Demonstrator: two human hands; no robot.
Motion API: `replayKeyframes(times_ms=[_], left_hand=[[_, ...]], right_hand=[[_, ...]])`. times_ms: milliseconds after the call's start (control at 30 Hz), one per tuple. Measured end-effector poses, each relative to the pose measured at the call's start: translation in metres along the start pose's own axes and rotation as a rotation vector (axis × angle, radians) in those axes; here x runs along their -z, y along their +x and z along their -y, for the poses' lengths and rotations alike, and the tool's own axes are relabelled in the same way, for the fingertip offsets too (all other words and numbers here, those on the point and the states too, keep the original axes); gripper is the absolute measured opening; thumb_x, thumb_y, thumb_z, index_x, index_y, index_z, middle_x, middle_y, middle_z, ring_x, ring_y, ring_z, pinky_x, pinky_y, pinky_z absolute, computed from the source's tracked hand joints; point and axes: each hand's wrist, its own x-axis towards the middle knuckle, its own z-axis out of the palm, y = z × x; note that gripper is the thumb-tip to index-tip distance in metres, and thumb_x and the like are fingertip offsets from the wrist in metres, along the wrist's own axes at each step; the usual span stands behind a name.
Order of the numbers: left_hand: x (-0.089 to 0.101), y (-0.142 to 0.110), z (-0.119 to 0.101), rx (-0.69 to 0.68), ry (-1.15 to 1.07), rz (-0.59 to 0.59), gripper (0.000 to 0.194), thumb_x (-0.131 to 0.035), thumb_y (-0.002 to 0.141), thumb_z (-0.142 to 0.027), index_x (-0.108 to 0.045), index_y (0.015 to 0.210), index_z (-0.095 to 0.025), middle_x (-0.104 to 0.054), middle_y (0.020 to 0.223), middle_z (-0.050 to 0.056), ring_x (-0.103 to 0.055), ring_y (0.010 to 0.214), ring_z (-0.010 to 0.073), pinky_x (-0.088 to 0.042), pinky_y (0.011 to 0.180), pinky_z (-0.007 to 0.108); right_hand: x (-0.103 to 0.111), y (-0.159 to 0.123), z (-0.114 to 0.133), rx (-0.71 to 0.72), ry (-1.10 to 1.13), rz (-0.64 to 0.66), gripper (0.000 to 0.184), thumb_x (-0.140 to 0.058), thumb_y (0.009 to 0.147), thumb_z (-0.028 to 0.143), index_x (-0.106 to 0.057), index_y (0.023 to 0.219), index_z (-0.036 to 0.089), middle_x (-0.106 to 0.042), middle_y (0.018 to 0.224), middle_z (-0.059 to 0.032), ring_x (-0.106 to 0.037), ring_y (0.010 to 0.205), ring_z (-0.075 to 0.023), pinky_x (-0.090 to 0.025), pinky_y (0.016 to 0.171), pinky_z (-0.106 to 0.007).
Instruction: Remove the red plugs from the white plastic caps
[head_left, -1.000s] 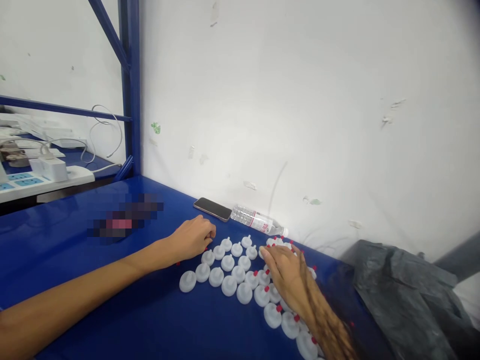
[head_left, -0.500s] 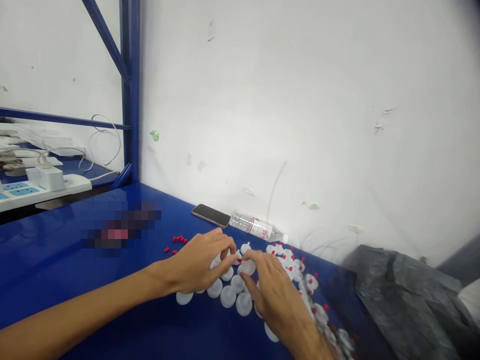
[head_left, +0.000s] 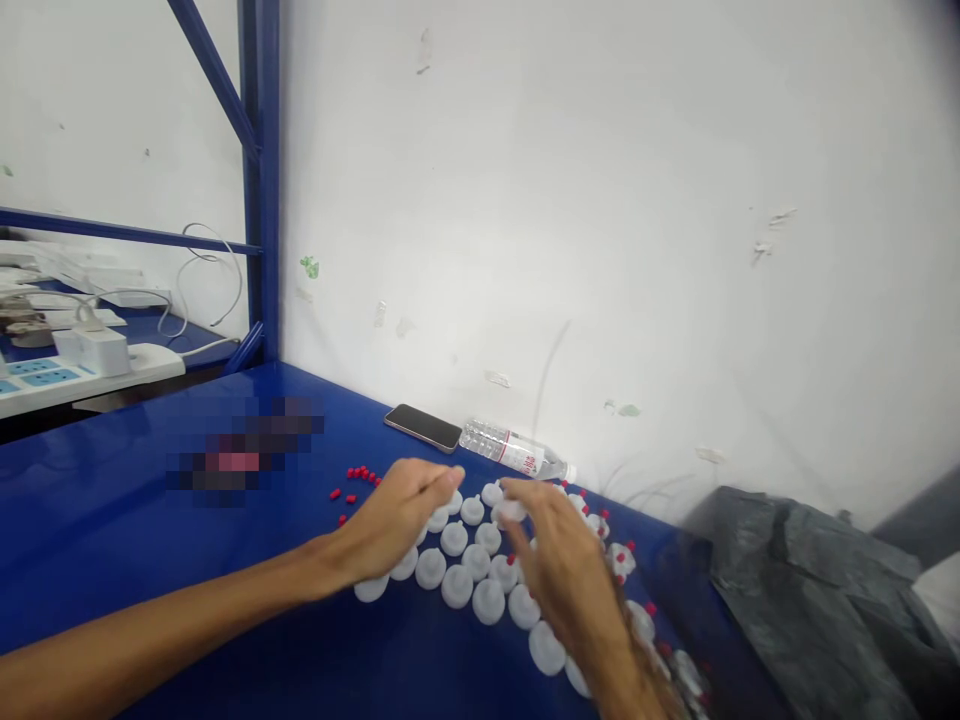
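Several round white plastic pieces, each with a small nozzle, stand in rows on the blue table between my hands; one white nozzle piece (head_left: pixel 488 603) sits near the front. My left hand (head_left: pixel 401 515) is closed at the left edge of the rows, thumb against curled fingers; whatever it may hold is hidden. My right hand (head_left: pixel 559 540) curves over the rows with a white round piece (head_left: pixel 510 511) between thumb and fingers. A small red cap (head_left: pixel 511 560) shows just below that hand. Several loose red caps (head_left: pixel 364 472) lie beyond my left wrist.
A phone (head_left: pixel 424 427) and a clear plastic bottle (head_left: pixel 514 450) lie along the wall. Several red-capped white pieces (head_left: pixel 621 560) spread to the right, beside a dark plastic bag (head_left: pixel 795 590). A power strip (head_left: pixel 142 365) and blue frame post (head_left: pixel 259 190) are at left.
My left hand has drawn back a little from the right hand, and its fingers have closed up. My right hand has shifted slightly right, with a white piece at its fingers.
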Motion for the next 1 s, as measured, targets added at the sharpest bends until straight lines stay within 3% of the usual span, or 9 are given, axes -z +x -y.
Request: replayKeyframes(times_ms=[67, 133, 200, 333, 433, 600, 800, 1000], left_hand=[[0.010, 0.006, 0.000, 0.042, 0.013, -0.091, 0.052, -0.025, 0.106, -0.049, -0.030, 0.063, -0.022, -0.037, 0.057, -0.004, -0.036, 0.055, 0.0138, -0.029, 0.055, 0.030], [0.018, 0.011, 0.002, -0.004, 0.242, -0.132, 0.046, -0.028, 0.106, -0.041, -0.037, 0.066, -0.022, -0.046, 0.061, -0.002, -0.044, 0.061, 0.0159, -0.033, 0.061, 0.032], [0.021, 0.015, 0.007, -0.010, 0.462, -0.107, 0.038, -0.030, 0.104, -0.033, -0.045, 0.071, -0.022, -0.055, 0.068, 0.001, -0.052, 0.070, 0.0193, -0.036, 0.066, 0.033], [0.015, 0.015, 0.021, 0.040, 0.587, -0.021, 0.033, -0.033, 0.102, -0.029, -0.053, 0.077, -0.021, -0.064, 0.084, 0.007, -0.059, 0.083, 0.0238, -0.042, 0.069, 0.036], [0.011, 0.014, 0.027, 0.039, 0.585, 0.032, 0.035, -0.032, 0.102, -0.024, -0.062, 0.084, -0.021, -0.066, 0.097, 0.008, -0.060, 0.093, 0.0244, -0.045, 0.072, 0.036], [0.011, 0.015, 0.033, 0.040, 0.545, 0.062, 0.027, -0.042, 0.096, -0.020, -0.068, 0.104, -0.025, -0.069, 0.103, 0.006, -0.061, 0.103, 0.0240, -0.048, 0.076, 0.034], [0.011, 0.017, 0.036, 0.050, 0.531, 0.149, 0.025, -0.047, 0.094, -0.022, -0.071, 0.087, -0.026, -0.069, 0.087, 0.005, -0.060, 0.096, 0.0253, -0.045, 0.069, 0.032], [0.012, 0.015, 0.034, 0.047, 0.592, 0.192, 0.028, -0.050, 0.092, -0.019, -0.072, 0.076, -0.024, -0.070, 0.088, 0.006, -0.059, 0.094, 0.0265, -0.041, 0.063, 0.031]], right_hand=[[0.006, -0.005, -0.024, -0.166, -0.085, -0.052, 0.024, -0.051, 0.101, 0.035, -0.059, 0.122, 0.025, -0.074, 0.111, -0.0065, -0.072, 0.100, -0.0249, -0.059, 0.085, -0.039], [0.012, -0.009, -0.045, -0.329, -0.120, -0.069, 0.030, -0.052, 0.100, 0.044, -0.058, 0.123, 0.026, -0.074, 0.104, -0.0051, -0.073, 0.089, -0.0243, -0.059, 0.075, -0.036], [0.014, -0.011, -0.057, -0.380, -0.127, -0.072, 0.029, -0.048, 0.102, 0.045, -0.060, 0.120, 0.027, -0.074, 0.105, -0.0046, -0.073, 0.088, -0.0233, -0.058, 0.073, -0.035], [0.008, -0.012, -0.054, -0.256, -0.086, 0.052, 0.026, -0.041, 0.105, 0.034, -0.064, 0.116, 0.026, -0.072, 0.113, -0.0046, -0.071, 0.096, -0.0215, -0.058, 0.081, -0.036], [0.001, -0.014, -0.046, -0.166, -0.086, 0.149, 0.030, -0.042, 0.105, 0.030, -0.066, 0.122, 0.024, -0.074, 0.118, -0.0065, -0.069, 0.110, -0.0238, -0.054, 0.097, -0.043], [-0.004, -0.021, -0.043, -0.126, -0.098, 0.230, 0.034, -0.041, 0.106, 0.030, -0.065, 0.130, 0.026, -0.074, 0.124, -0.0047, -0.062, 0.125, -0.0263, -0.047, 0.109, -0.050], [0.003, -0.017, -0.043, -0.119, -0.157, 0.263, 0.033, -0.037, 0.107, 0.025, -0.068, 0.117, 0.029, -0.077, 0.106, -0.0018, -0.069, 0.107, -0.0216, -0.048, 0.102, -0.046], [0.005, -0.022, -0.058, -0.254, -0.369, 0.179, 0.019, -0.053, 0.099, 0.031, -0.070, 0.098, 0.024, -0.076, 0.083, -0.0051, -0.069, 0.087, -0.0280, -0.045, 0.092, -0.051]])
